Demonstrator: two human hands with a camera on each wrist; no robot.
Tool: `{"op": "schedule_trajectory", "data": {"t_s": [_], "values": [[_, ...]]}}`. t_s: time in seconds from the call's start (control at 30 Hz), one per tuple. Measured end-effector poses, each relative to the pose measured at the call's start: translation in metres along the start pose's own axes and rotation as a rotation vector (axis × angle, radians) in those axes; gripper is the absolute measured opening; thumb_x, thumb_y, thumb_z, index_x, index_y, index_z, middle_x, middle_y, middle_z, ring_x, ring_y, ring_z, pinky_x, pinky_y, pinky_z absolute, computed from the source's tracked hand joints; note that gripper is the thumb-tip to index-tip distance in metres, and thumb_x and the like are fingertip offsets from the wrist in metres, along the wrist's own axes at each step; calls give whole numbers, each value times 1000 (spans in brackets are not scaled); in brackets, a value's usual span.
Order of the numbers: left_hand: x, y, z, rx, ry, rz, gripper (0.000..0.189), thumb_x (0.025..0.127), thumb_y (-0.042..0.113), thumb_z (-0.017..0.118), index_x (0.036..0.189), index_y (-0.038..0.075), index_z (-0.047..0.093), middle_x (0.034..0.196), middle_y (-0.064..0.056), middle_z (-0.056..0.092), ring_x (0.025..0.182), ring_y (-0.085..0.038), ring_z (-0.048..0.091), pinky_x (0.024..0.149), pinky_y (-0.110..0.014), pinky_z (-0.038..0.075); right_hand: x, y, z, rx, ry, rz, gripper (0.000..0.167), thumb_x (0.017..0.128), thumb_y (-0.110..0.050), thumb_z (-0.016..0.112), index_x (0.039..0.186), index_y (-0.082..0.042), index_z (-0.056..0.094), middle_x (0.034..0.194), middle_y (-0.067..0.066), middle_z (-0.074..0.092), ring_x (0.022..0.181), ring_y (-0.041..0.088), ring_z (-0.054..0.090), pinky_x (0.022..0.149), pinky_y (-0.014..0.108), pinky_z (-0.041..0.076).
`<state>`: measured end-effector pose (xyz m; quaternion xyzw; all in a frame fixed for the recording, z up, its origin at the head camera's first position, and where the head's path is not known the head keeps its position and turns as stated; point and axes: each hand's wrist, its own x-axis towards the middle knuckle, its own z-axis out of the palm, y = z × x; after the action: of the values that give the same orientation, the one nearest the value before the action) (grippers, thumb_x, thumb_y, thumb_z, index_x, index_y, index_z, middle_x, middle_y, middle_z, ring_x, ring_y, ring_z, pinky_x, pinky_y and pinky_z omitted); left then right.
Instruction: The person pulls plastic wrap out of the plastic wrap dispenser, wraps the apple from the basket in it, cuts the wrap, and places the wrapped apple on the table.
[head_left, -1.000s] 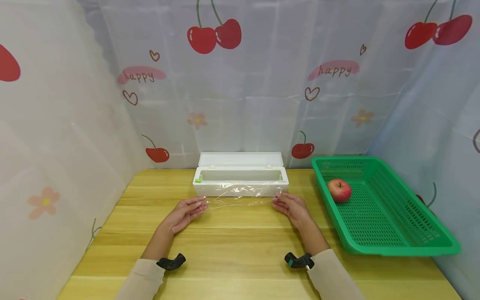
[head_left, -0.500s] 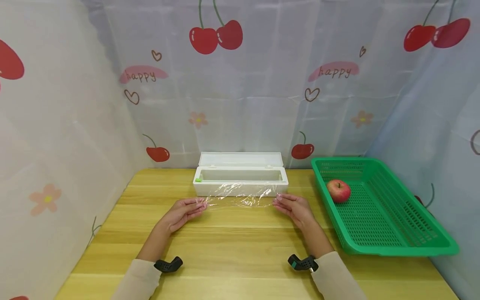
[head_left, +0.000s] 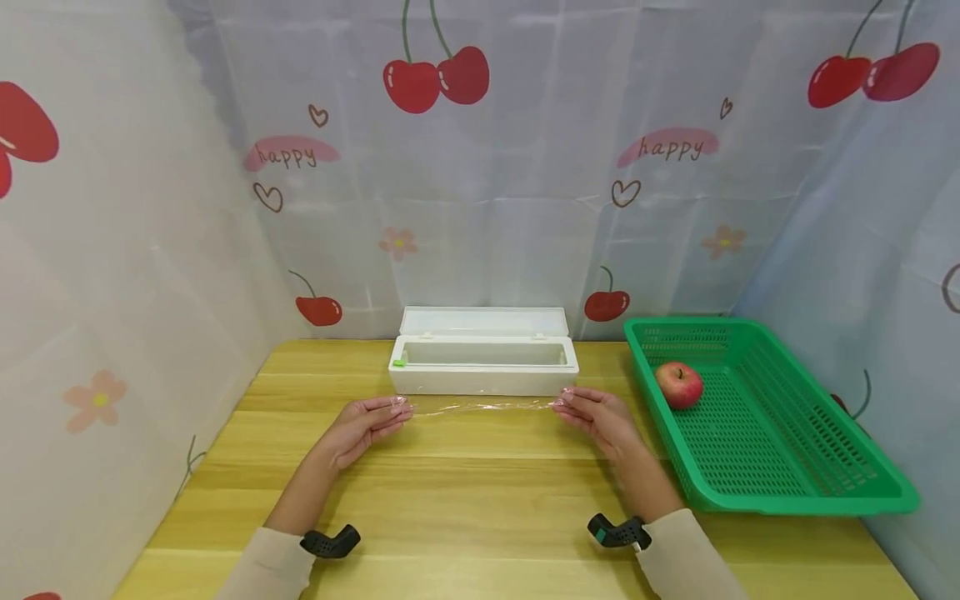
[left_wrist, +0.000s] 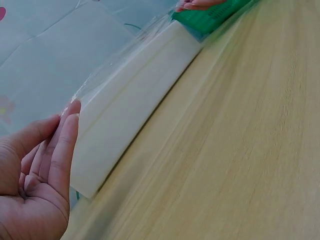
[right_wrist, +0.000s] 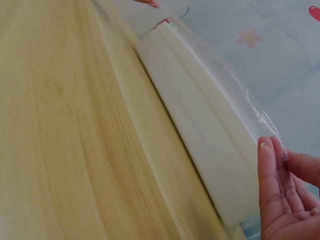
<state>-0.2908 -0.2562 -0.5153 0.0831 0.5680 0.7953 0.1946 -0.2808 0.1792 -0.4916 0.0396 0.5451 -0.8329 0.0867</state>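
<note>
A clear sheet of plastic wrap (head_left: 483,407) is stretched between both hands, in front of a white wrap dispenser box (head_left: 487,382). My left hand (head_left: 365,427) pinches its left corner between thumb and fingers. At the other end, the right hand (head_left: 602,418) pinches the right corner. The box stands with its lid (head_left: 483,321) tipped back and a green tab (head_left: 400,363) at its left front. Both wrist views show the wrap (left_wrist: 117,60) running taut from the fingertips along the box's upper edge. Whether the sheet still joins the roll is hard to see.
A green plastic basket (head_left: 795,505) stands at the right with a red apple (head_left: 679,385) inside, near its left wall. The wooden table (head_left: 480,500) ends at a curtain (head_left: 487,233) printed with cherries behind the box.
The wrap, earlier spread with glints over the box's front, now shows as a thin taut line before it. The right hand has shifted slightly right; both hands keep their pinch.
</note>
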Motion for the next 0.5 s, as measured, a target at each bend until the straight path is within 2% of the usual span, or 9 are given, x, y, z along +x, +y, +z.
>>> {"op": "schedule_trajectory", "data": {"t_s": [0.23,0.4,0.5], "values": [[-4,8,5,-19,-4,22,42,105,-3,50,141,-21,41,118,-13,73,111,-22,70,96,-30,54,-6,-6,3,-34,2,-21,40,99,5,60,133,22,49,91,9,77,84,18,76,79,29,61],[-9,13,10,-4,4,36,44,105,-4,48,142,-24,36,116,-12,73,110,-21,70,96,-31,53,-12,-8,6,-48,3,-23,41,99,4,61,133,23,49,90,8,77,83,18,76,79,29,61],[-13,16,12,6,12,39,46,105,-4,48,143,-25,33,115,-11,74,109,-20,71,97,-31,53,-16,-9,8,-52,-1,-27,36,99,5,61,129,22,54,90,8,77,83,18,76,79,30,61]]}}
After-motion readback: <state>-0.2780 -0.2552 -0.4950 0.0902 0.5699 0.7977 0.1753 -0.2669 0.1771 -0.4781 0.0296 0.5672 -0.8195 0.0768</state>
